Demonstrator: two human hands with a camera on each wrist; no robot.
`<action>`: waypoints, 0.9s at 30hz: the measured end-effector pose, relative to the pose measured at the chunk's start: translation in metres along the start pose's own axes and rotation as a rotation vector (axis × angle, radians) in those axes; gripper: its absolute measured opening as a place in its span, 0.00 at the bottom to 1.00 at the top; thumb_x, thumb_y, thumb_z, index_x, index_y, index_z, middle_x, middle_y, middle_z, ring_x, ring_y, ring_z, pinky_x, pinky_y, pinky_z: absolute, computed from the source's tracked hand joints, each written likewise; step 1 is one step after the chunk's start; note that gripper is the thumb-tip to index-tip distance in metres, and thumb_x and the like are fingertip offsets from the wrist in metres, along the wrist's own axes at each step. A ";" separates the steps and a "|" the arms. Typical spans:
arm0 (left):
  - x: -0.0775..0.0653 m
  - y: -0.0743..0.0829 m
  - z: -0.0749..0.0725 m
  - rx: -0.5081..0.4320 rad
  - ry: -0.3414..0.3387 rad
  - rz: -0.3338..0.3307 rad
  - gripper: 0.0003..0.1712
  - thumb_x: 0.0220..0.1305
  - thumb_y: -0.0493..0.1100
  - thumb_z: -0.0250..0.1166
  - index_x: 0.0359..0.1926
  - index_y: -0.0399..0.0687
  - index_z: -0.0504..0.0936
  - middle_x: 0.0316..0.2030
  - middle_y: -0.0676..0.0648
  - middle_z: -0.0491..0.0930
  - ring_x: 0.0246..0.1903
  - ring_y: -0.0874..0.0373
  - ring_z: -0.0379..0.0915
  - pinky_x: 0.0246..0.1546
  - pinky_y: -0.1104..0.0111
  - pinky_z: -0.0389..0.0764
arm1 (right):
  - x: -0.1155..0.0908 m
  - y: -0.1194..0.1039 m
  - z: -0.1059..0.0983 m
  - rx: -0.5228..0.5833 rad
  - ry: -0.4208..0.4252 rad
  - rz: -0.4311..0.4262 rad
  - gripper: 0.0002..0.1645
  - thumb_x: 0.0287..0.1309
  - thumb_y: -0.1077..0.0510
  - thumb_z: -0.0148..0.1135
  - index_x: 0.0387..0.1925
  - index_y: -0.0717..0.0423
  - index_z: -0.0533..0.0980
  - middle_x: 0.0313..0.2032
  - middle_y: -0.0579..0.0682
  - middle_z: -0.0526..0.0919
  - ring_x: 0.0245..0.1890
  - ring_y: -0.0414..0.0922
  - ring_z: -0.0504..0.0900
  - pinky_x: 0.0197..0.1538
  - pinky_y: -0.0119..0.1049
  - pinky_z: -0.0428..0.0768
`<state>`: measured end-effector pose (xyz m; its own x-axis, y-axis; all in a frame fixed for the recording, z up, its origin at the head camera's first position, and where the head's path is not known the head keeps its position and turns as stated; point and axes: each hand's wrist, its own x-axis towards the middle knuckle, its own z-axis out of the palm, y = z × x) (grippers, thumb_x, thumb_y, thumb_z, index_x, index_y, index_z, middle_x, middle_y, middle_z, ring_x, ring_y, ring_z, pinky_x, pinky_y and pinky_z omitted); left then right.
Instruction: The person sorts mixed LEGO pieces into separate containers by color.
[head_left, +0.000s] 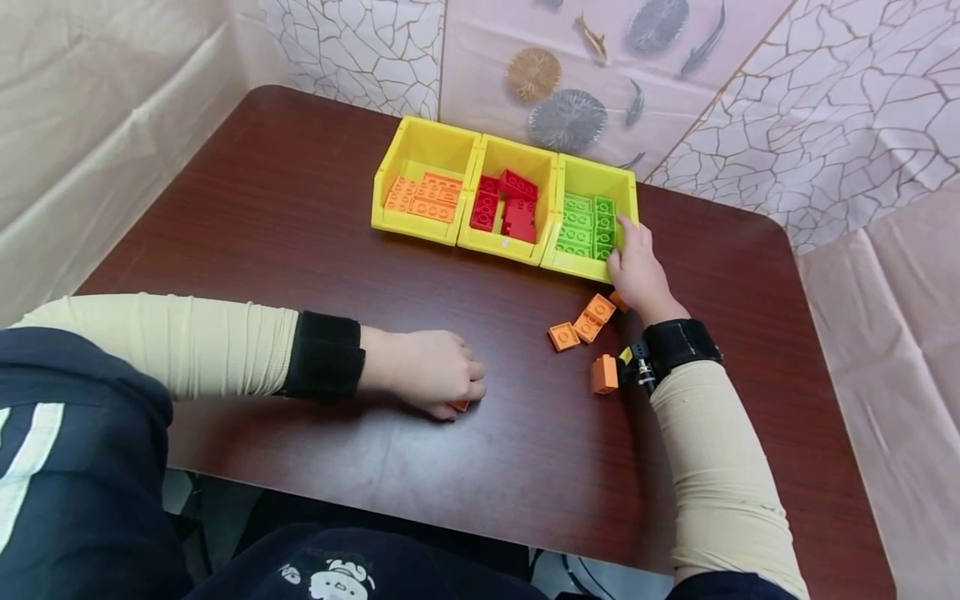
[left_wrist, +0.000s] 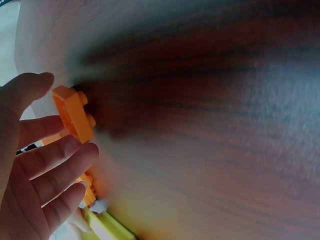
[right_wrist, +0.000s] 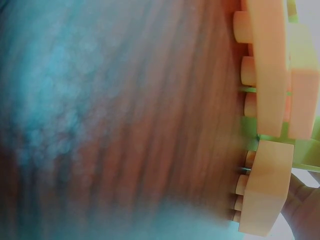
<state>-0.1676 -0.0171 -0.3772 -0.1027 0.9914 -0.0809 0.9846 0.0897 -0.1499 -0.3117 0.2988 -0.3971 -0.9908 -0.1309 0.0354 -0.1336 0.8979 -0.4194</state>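
Fingers and thumb of my left hand (head_left: 427, 371) curl around a small orange building brick (left_wrist: 74, 114) low over the table, near its front edge. In the head view the hand hides most of that brick; the left wrist view shows its studs facing the tabletop. My right hand (head_left: 641, 275) grips the right front corner of a yellow bin (head_left: 588, 269), thumb and index finger at its rim. Green bricks (head_left: 585, 225) lie inside this bin. Just below the right hand are several loose orange bricks (head_left: 588, 327), some upside down. One orange brick (head_left: 604, 374) stands beside the right wrist camera.
Two more yellow bins adjoin it on the left: the middle one (head_left: 495, 242) with red bricks (head_left: 517, 204), the left one (head_left: 412, 225) with orange bricks (head_left: 427, 198). All stand near the back edge of the dark wooden table (head_left: 300, 233). Fabric hangs around the table.
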 end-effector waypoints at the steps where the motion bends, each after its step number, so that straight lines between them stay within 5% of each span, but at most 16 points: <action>1: 0.000 0.001 0.000 0.000 -0.004 0.001 0.16 0.59 0.55 0.60 0.39 0.49 0.79 0.31 0.51 0.77 0.30 0.57 0.75 0.35 0.66 0.75 | 0.000 0.000 0.000 -0.002 0.000 -0.001 0.34 0.67 0.61 0.34 0.71 0.53 0.42 0.68 0.61 0.43 0.52 0.61 0.65 0.54 0.56 0.64; 8: -0.002 -0.003 0.000 -0.057 -0.009 -0.013 0.11 0.61 0.49 0.59 0.40 0.48 0.79 0.32 0.51 0.77 0.30 0.58 0.75 0.33 0.67 0.76 | 0.001 0.000 -0.001 -0.004 0.001 -0.006 0.34 0.67 0.60 0.34 0.72 0.52 0.41 0.68 0.60 0.44 0.53 0.60 0.64 0.54 0.56 0.64; 14: -0.012 -0.035 -0.008 -0.083 0.096 -0.105 0.09 0.58 0.46 0.62 0.35 0.45 0.76 0.29 0.50 0.76 0.27 0.54 0.73 0.30 0.64 0.75 | 0.001 0.000 -0.001 -0.004 0.023 -0.022 0.33 0.66 0.61 0.35 0.71 0.53 0.43 0.67 0.62 0.46 0.53 0.62 0.66 0.53 0.57 0.64; 23: -0.046 -0.111 -0.026 -0.219 0.083 -0.460 0.14 0.56 0.45 0.67 0.38 0.45 0.73 0.27 0.48 0.75 0.28 0.51 0.71 0.34 0.61 0.74 | 0.000 0.001 0.000 0.002 0.026 -0.016 0.33 0.66 0.61 0.35 0.71 0.53 0.44 0.67 0.61 0.46 0.54 0.61 0.66 0.53 0.56 0.65; 27: -0.053 -0.136 -0.027 -0.215 0.096 -0.529 0.14 0.57 0.45 0.65 0.39 0.43 0.72 0.29 0.44 0.77 0.31 0.46 0.71 0.37 0.57 0.73 | -0.001 0.000 0.001 0.007 0.021 -0.009 0.33 0.67 0.61 0.35 0.71 0.52 0.44 0.68 0.60 0.45 0.53 0.61 0.66 0.53 0.56 0.65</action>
<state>-0.2924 -0.0790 -0.3258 -0.5853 0.8097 0.0420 0.8105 0.5828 0.0592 -0.3110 0.2989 -0.3979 -0.9898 -0.1302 0.0584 -0.1427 0.8935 -0.4257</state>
